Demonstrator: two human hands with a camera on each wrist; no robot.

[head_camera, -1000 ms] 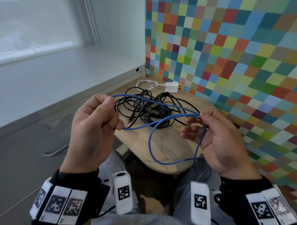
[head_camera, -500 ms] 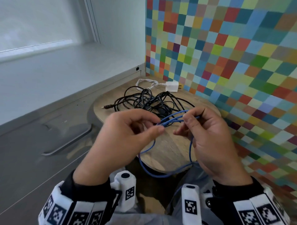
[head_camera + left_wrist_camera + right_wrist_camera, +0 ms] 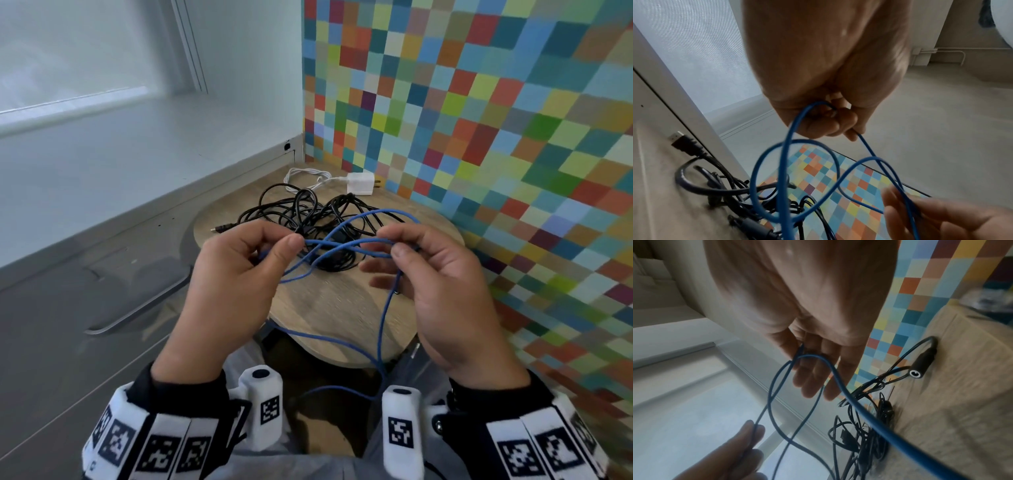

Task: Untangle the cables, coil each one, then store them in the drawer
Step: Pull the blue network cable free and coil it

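A thin blue cable (image 3: 342,245) stretches in crossed loops between my hands above the round wooden table (image 3: 342,308). My left hand (image 3: 284,240) pinches it between thumb and forefinger; in the left wrist view the curled fingers (image 3: 828,120) hold the blue cable (image 3: 785,162). My right hand (image 3: 394,244) pinches the other side with its remaining fingers spread, and the blue cable (image 3: 859,410) runs past them. Its slack hangs over the table's near edge toward my lap. A tangle of black cables (image 3: 308,212) lies on the table beyond my hands.
A white charger (image 3: 359,183) with its white cord lies at the table's far edge by the multicoloured tiled wall (image 3: 479,120). A grey cabinet with a drawer handle (image 3: 137,308) stands to the left. An HDMI plug (image 3: 684,142) and a black audio jack (image 3: 920,368) stick out of the tangle.
My hands came together half a second ago and have now drawn apart again, spreading the blue cable into crossed loops. The black tangle has not moved.
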